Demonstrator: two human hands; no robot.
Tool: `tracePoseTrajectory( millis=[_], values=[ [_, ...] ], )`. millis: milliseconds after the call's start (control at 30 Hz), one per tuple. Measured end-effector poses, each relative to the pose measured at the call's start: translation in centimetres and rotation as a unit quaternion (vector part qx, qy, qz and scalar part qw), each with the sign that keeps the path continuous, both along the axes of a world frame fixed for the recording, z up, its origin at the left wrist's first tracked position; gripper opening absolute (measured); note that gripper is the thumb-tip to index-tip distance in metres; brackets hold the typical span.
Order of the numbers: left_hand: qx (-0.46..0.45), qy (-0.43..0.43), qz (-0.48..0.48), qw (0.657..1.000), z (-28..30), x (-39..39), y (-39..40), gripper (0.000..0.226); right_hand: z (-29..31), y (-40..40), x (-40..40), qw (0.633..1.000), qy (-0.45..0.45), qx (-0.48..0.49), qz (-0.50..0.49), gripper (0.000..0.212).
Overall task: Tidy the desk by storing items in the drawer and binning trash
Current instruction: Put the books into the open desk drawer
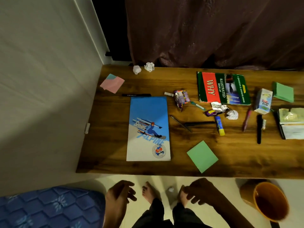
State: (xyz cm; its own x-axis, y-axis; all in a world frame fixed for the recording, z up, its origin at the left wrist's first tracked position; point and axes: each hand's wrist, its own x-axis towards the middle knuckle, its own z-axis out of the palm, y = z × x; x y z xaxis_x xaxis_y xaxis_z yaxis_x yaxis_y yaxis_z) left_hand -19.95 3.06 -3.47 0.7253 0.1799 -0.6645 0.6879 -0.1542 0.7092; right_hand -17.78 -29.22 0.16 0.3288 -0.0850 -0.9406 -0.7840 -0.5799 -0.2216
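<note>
The wooden desk (pixel 115 162) is littered. A blue ski-themed notebook (pixel 148 129) lies at its front left and a green "WHY" book (pixel 222 88) at the back right. Crumpled paper balls (pixel 149 66) sit at the back edge, and another paper ball (pixel 232 114) lies mid-desk beside foil wrappers (pixel 181 98). A glue stick (pixel 219 125), a pink pen (pixel 246 120) and a black marker (pixel 259 129) lie loose. An orange bin (pixel 269 201) stands on the floor at the right. My left hand (pixel 119 193) and my right hand (pixel 201 191) hang below the desk edge, fingers loosely curled, holding nothing.
Green sticky pads (pixel 202 156) (pixel 283 92), pink notes (pixel 112 83), a small carton (pixel 262 101) and a stack of papers (pixel 291 124) also lie on the desk. A wall bounds the left side and a curtain the back. A blue mattress (pixel 49 208) is at lower left. A paper ball (pixel 171 189) lies on the floor.
</note>
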Motion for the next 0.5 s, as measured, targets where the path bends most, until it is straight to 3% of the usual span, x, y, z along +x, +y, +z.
tracePoseTrajectory(
  millis=[100, 167, 200, 267, 333, 367, 500],
  values=[
    [-0.112, 0.18, 0.121, 0.97, -3.6, -2.2, 0.0, 0.034, -3.9, -1.6, -4.1, 0.997, 0.051, -0.051, -0.033, 0.041],
    [-0.212, 0.256, 0.266, 0.905, -4.4, -2.1, -0.4, 0.045, -6.1, -2.6, -5.8, 0.98, 0.098, 0.035, -0.168, 0.043],
    [-0.272, 0.275, 0.34, 0.857, -4.6, -1.7, -0.6, 0.055, -6.9, -2.7, -6.1, 0.951, 0.116, 0.098, -0.268, 0.045],
    [-0.368, 0.252, 0.451, 0.773, -5.2, -0.2, -0.2, 0.074, -8.8, -2.5, -6.1, 0.839, 0.104, 0.182, -0.501, 0.045],
    [-0.391, 0.218, 0.469, 0.762, -6.4, 1.8, -0.2, 0.092, -10.5, -2.1, -5.3, 0.713, 0.051, 0.193, -0.672, 0.054],
    [-0.398, 0.209, 0.467, 0.762, -7.1, 2.8, -0.4, 0.096, -11.3, -1.9, -4.8, 0.671, 0.023, 0.197, -0.715, 0.061],
    [-0.425, 0.177, 0.474, 0.751, -9.1, 5.7, -1.5, 0.093, -12.2, -0.1, -2.2, 0.548, -0.045, 0.238, -0.8, 0.085]
  ],
)
